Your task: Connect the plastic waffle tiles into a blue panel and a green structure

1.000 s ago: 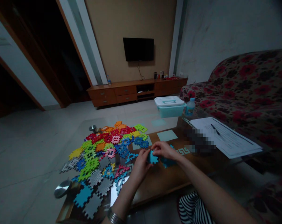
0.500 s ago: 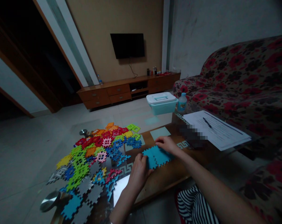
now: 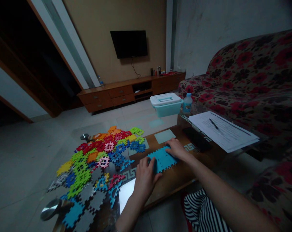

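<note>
The blue panel [image 3: 163,159] I'm watching lies flat on the coffee table [image 3: 170,190], between the two hands, with toothed edges and a few dark marks across it. The left hand [image 3: 146,175] is palm down over its left end, fingers loosely spread, thumb well out to the side. The right hand [image 3: 176,149] touches the far right corner — fingers bent, but from my end I can't tell how tightly they sit on it.

Left of that there's a big messy pile of puzzle pieces [image 3: 92,157], all sorts of colours, plus a white sheet [image 3: 126,192] by the left forearm. Over on the right I can see a dark flat thing [image 3: 196,139], then papers [image 3: 230,137] with a pen [image 3: 214,124] on top. Further back — a lidded box [image 3: 167,110] just beside a bottle [image 3: 187,104].
</note>
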Tool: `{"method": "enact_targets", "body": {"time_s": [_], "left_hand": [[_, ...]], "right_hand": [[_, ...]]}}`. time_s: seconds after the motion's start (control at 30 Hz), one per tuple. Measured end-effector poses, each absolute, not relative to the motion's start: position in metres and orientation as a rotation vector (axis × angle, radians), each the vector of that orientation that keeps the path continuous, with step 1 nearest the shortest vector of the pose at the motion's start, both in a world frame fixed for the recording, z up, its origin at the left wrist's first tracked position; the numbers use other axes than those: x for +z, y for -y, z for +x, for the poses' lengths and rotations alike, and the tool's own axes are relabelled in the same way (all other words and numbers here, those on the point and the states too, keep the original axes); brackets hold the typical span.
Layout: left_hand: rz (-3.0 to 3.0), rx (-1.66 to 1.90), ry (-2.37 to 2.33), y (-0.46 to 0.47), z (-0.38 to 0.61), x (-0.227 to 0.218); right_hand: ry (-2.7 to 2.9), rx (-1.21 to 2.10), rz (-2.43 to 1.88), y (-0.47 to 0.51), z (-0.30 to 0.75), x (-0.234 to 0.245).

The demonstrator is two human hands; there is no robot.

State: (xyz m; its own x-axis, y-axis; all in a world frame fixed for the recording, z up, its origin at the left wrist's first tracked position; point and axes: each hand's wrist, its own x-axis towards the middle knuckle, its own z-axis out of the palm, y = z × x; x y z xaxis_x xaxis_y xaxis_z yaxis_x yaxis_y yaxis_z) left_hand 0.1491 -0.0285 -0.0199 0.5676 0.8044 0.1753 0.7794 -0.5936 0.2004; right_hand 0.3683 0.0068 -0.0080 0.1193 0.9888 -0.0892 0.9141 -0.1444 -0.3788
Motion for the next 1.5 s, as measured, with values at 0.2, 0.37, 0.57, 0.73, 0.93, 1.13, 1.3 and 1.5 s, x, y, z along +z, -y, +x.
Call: {"method": "enact_targets", "body": {"time_s": [0.2, 0.37, 0.57, 0.73, 0.93, 1.13, 1.3, 1.5], "left_hand": [[2.854, 0.379, -1.235, 0.036, 0.155, -0.03], [2.833, 0.296, -1.172, 0.042, 0.159, -0.034], [2.737, 0.248, -1.152, 0.043, 0.16, -0.029], [2.719, 0.327, -1.108, 0.049, 0.157, -0.035], [2.663, 0.366, -1.38, 0.056, 0.142, -0.026], [2.274, 0.319, -2.076, 0.044, 0.023, 0.042], [1.834, -0.013, -2.334, 0.049, -0.092, 0.054], [1.863, -0.073, -2.226, 0.056, -0.113, 0.025]], "right_hand": [[1.896, 0.483, -2.164, -0.005, 0.366, -0.004], [1.892, 0.498, -2.149, -0.006, 0.37, -0.005], [1.936, 0.482, -2.108, -0.007, 0.374, -0.012], [1.974, 0.362, -2.135, -0.002, 0.374, -0.024], [2.053, 0.107, -2.107, -0.004, 0.351, -0.026], [2.248, 0.384, -1.505, 0.013, 0.251, -0.017], [2.386, 0.677, -1.225, 0.056, 0.17, -0.014], [2.401, 0.549, -1.313, 0.068, 0.133, -0.011]]}}
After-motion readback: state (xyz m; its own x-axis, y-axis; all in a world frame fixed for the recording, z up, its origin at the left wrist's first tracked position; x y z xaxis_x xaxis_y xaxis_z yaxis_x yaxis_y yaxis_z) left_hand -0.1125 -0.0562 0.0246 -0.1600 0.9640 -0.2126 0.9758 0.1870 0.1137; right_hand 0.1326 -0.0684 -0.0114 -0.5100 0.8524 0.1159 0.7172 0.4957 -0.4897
